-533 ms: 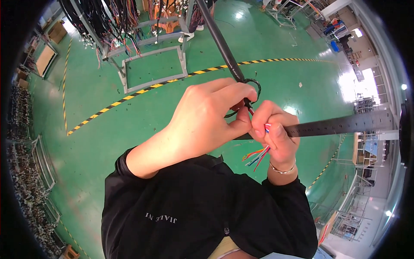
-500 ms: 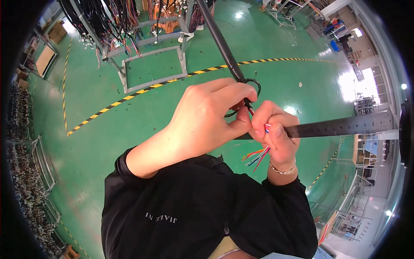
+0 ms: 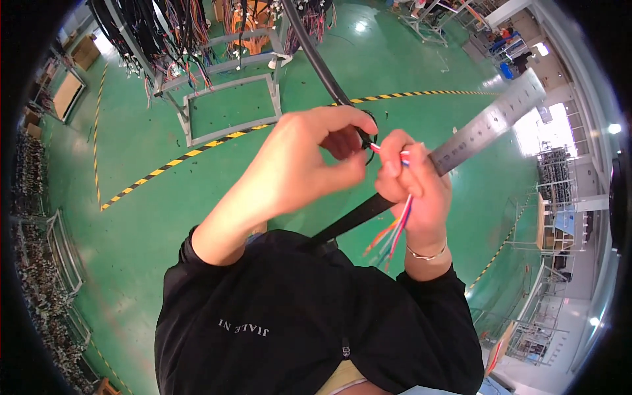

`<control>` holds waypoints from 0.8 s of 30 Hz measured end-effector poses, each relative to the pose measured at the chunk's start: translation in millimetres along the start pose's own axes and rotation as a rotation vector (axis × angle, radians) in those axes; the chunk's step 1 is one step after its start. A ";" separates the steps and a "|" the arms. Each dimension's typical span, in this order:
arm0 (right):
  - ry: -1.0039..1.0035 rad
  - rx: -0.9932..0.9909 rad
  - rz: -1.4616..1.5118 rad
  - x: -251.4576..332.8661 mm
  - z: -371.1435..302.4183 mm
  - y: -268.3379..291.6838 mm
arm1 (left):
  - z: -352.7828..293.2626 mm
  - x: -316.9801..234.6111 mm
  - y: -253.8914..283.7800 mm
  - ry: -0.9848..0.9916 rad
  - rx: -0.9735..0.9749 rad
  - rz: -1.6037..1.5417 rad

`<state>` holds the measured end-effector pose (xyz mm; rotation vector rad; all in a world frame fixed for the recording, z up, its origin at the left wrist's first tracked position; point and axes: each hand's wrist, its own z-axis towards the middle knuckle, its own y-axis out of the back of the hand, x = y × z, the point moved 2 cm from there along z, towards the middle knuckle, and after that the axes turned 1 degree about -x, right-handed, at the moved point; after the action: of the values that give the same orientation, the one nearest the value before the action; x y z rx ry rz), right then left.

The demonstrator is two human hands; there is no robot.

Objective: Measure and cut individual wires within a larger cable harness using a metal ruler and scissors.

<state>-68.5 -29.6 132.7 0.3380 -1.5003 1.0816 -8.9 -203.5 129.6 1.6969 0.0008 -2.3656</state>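
A thick black cable (image 3: 320,66) comes down from the top to my hands, with thin coloured wires (image 3: 399,230) coming out of its end. Around that end, my left hand (image 3: 303,158) is open, its thumb apart from the index finger and the other fingers curled behind. The index fingertip is at the black loop (image 3: 376,125) by the cable end; exact contact is unclear. My right hand (image 3: 415,174) is closed on the wires, whose loose ends hang below it. A steel ruler (image 3: 487,128) also passes through this hand, slanting up to the right, its lower part dark.
A grey metal rack (image 3: 230,79) hung with many wire harnesses (image 3: 158,33) stands at the far left. Yellow-black tape (image 3: 191,155) marks the green floor (image 3: 145,250). More harnesses (image 3: 46,289) line the left side, and benches (image 3: 550,224) stand at the right.
My left thumb has moved away from the index finger, ending the pinch at the cable end. The ruler has swung from nearly level to a steep slant. Both hands have shifted slightly left.
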 end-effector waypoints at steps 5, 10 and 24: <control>0.043 -0.067 0.010 16.0 7.4 -8.0 | -4.7 -3.1 -13.2 -0.218 -0.177 0.196; 0.095 -0.012 0.055 20.9 9.9 -14.3 | -3.8 -7.9 -14.7 -0.457 -0.377 0.339; 0.056 -0.069 0.013 30.7 28.5 -34.3 | -1.4 -6.1 -2.9 -0.584 -0.381 0.308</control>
<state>-69.1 -58.5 178.5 0.2485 -1.4879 1.0390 -6.2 -199.4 134.4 0.7462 0.0792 -2.3398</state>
